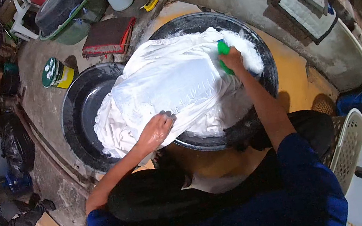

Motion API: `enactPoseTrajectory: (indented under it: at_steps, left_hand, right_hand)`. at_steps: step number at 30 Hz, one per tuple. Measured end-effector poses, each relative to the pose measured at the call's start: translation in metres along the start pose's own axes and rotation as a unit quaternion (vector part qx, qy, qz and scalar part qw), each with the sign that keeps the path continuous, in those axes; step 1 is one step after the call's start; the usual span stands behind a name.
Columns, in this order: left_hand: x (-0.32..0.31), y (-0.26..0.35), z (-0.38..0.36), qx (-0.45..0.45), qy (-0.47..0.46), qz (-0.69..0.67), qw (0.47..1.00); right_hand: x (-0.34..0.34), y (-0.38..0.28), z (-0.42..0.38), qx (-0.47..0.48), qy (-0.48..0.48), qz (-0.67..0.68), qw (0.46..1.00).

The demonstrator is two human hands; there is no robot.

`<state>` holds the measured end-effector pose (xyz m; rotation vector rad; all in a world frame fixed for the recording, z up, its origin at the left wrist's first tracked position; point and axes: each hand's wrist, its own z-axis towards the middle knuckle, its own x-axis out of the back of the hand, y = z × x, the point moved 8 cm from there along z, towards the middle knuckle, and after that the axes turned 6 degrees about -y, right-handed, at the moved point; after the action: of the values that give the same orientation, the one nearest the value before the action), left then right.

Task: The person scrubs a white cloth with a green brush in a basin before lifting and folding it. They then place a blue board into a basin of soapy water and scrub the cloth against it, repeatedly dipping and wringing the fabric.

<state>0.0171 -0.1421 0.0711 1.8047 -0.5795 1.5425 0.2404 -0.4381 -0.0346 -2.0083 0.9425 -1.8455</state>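
Concrete floor, cluttered; two black basins (76,112) side by side. I see the white cloth (171,86) draped over both, lying under both hands. Left hand (156,131) pressed flat on its near edge, fingers spread. Right hand (231,60) closed around a green brush (223,49), on the cloth's far side beside suds (250,53).

Open concrete left of the black basin (76,112), tin (55,73) and red mat (108,35) crowding its far edge.

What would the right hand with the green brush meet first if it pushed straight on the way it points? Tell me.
Probably the white cloth itself: the right hand points up and left with the green brush, across the cloth's top. Depth is unclear.
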Motion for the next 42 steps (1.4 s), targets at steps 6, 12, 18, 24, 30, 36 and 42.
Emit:
enactPoseTrajectory:
  at_steps: [6,12,18,24,30,36,42]
  left_hand:
    - [-0.001,-0.005,-0.011,-0.035,0.021,-0.163,0.986]
    - [-0.050,-0.016,-0.056,0.224,-0.245,-0.568,0.753]
    - [0.034,-0.098,-0.086,0.450,0.076,-0.086,0.886]
    - [-0.094,-0.146,-0.123,0.543,0.311,-0.531,0.572]
    - [-0.041,-0.114,-0.102,0.515,0.387,-0.495,0.583]
    - [-0.056,-0.131,-0.113,0.558,0.334,-0.343,0.677]
    - [-0.039,-0.120,-0.097,0.493,0.351,-0.494,0.624]
  right_hand:
    - [0.028,-0.004,-0.013,0.016,0.032,-0.090,0.995]
    - [0.031,0.010,-0.005,0.064,0.066,-0.058,0.994]
    - [0.039,0.007,-0.015,0.070,0.120,0.001,0.990]
    - [-0.092,-0.223,-0.201,0.289,-0.281,0.131,0.906]
    - [-0.066,-0.055,-0.057,0.164,-0.102,-0.174,0.966]
    - [-0.088,-0.209,-0.176,0.360,-0.031,0.083,0.929]
    - [-0.063,-0.121,-0.097,0.373,0.102,0.164,0.907]
